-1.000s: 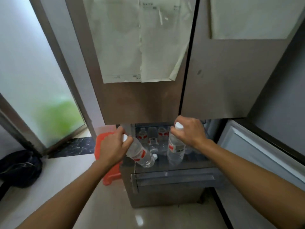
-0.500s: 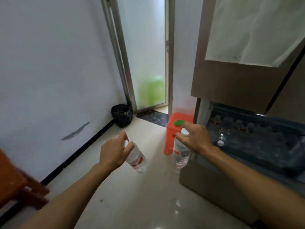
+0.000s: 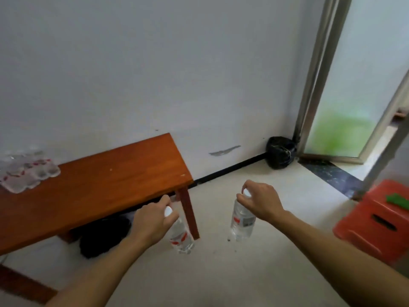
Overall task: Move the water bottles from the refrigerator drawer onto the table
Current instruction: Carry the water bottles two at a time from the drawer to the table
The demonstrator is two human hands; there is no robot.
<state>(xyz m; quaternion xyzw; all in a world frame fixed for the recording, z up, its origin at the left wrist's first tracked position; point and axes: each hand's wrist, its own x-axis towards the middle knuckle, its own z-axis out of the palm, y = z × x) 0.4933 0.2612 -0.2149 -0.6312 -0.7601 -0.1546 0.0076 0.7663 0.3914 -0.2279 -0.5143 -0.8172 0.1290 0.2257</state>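
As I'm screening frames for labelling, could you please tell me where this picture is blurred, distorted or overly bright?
Head view: the bottle pack at the wooden table's left end is smeared by blur; the door frame bows from wide-angle distortion; the frosted glass door is brightest; the water bottle in the right hand looks fairly sharp.

Table (image 3: pixel 95 191) cut off by left edge; bottles (image 3: pixel 26 171) on it blurred, count unclear; stool (image 3: pixel 376 220) cropped at right.

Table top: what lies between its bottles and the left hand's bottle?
Only bare table top, in the head view, from those bottles to the water bottle in the left hand.
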